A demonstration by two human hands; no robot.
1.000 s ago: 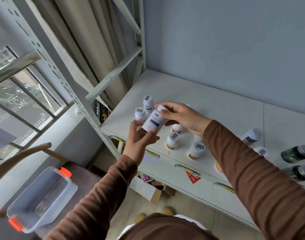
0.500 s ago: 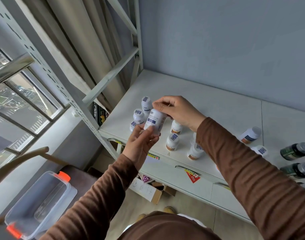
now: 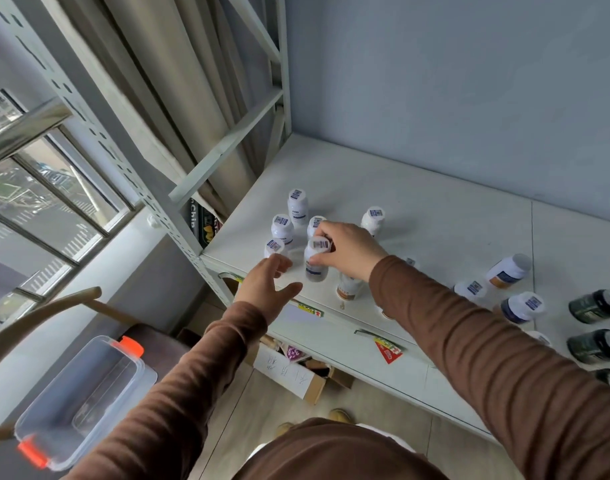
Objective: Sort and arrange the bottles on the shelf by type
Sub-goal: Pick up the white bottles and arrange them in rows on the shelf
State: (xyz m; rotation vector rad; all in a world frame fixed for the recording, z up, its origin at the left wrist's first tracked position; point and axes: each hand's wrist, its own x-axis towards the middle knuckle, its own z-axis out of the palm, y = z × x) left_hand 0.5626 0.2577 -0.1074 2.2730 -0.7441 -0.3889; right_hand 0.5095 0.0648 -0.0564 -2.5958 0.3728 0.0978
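Note:
My right hand (image 3: 348,251) grips the cap of a white bottle with a blue label (image 3: 315,259), standing upright near the front left of the white shelf (image 3: 435,216). Beside it stand several matching blue-label bottles, among them one at the back (image 3: 297,206) and one further left (image 3: 282,228). My left hand (image 3: 267,289) hovers with fingers spread just in front of the group, holding nothing. White bottles with orange labels stand under and right of my right arm: one upright (image 3: 372,220), one partly hidden (image 3: 346,289), one lying down (image 3: 507,271).
Dark green bottles (image 3: 596,304) lie at the shelf's right end, with a dark blue bottle (image 3: 521,308) near them. A metal shelf upright (image 3: 134,174) rises at the left. A clear plastic box with orange clips (image 3: 82,400) sits below left; a cardboard box (image 3: 296,375) is under the shelf.
The blue-label bottle went from both hands, tilted in the air, down onto the shelf upright. My left hand let go of it and drew back; my right hand holds its cap.

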